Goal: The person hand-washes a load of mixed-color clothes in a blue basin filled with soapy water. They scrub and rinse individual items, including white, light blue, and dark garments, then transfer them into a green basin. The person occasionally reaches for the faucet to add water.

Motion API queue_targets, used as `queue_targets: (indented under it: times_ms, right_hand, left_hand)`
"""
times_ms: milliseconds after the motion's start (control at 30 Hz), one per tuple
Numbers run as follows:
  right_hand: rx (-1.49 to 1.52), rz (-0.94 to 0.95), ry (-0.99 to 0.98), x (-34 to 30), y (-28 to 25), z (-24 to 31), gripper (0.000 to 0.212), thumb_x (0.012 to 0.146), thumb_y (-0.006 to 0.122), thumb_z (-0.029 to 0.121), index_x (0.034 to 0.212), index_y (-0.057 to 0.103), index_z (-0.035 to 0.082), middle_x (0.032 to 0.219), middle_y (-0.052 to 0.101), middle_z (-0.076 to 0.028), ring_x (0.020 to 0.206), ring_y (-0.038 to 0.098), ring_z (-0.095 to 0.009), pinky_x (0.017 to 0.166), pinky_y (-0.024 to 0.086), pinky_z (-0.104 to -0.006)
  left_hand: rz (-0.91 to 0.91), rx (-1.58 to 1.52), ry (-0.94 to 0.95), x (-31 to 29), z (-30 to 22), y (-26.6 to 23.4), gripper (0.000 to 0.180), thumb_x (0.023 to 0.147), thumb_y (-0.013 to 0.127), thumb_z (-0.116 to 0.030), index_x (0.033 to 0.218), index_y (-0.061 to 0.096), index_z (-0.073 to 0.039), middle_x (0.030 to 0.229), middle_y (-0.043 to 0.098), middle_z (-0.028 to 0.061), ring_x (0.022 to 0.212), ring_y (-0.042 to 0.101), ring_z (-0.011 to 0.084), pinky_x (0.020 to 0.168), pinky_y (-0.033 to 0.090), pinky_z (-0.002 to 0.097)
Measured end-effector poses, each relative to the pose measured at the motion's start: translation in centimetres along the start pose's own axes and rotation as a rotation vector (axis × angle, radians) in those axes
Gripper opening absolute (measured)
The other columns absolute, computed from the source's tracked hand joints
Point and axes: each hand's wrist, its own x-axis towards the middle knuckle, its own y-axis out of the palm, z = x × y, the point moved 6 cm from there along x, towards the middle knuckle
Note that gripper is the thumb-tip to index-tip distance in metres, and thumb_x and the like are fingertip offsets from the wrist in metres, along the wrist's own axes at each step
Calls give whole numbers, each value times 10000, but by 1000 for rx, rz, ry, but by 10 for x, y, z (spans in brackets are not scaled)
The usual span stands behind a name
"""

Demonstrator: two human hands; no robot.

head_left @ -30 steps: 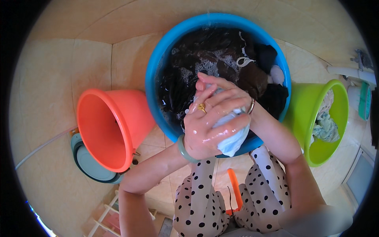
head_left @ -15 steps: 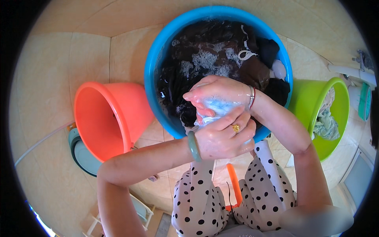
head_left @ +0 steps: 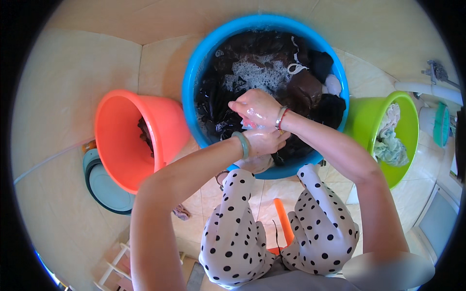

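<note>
L hand (head_left: 262,141) & R hand (head_left: 259,107) both curled on pale cloth (head_left: 252,126) — prob. soft, light, slippery — best held by bunched folds.

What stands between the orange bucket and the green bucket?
In the head view, the blue tub, holding dark clothes and suds, stands between the orange bucket and the green bucket.

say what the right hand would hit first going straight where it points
Probably the dark wet laundry in the blue tub: the right hand points toward the tub's left side. Its height is unclear, so it might meet the rim instead.
</note>
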Motion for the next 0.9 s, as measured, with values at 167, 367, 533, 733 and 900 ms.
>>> queue_targets:
  times_ms: [167,367,533,733,900]
  right_hand:
    - [475,-162,143,18,1,-48,442,927,552,309,590,568,23,488,559,-107,539,620,-199,571,498,-358]
    - [1238,-367,207,-30,-30,-86,516,940,510,556,908,578,46,879,682,-140,853,676,-229,760,555,-370]
    - [1293,-465,-13,-91,-53,-44,677,967,357,622,1254,587,53,1140,653,-77,998,649,-182,796,554,-386]
    - [1207,-431,-163,-181,-84,-20,457,867,713,179,1277,516,129,1116,613,-29,972,617,-139,763,552,-359]
    - [1025,-1016,-188,-292,-125,-57,407,797,678,19,1195,612,76,940,643,5,745,593,-57,525,455,-189]
  left_hand:
    - [-68,-269,52,2,13,-1,259,728,620,-157,985,624,-125,1189,554,103,1108,548,256,984,437,394]
    - [-808,-980,-589,-36,54,-70,302,839,639,-98,1132,585,-50,1164,589,87,1056,587,199,939,471,330]
    - [-1122,-1865,-1775,-90,84,-23,438,924,613,-405,1250,555,-118,1137,644,62,1037,635,198,844,535,365]
    - [-935,-2604,-993,-22,87,-92,408,876,557,-288,1242,555,-106,1207,618,69,1107,593,213,906,495,435]
    - [-610,-2367,-871,65,63,-153,510,835,668,-194,1303,471,-147,1182,591,63,1098,594,219,868,512,437]
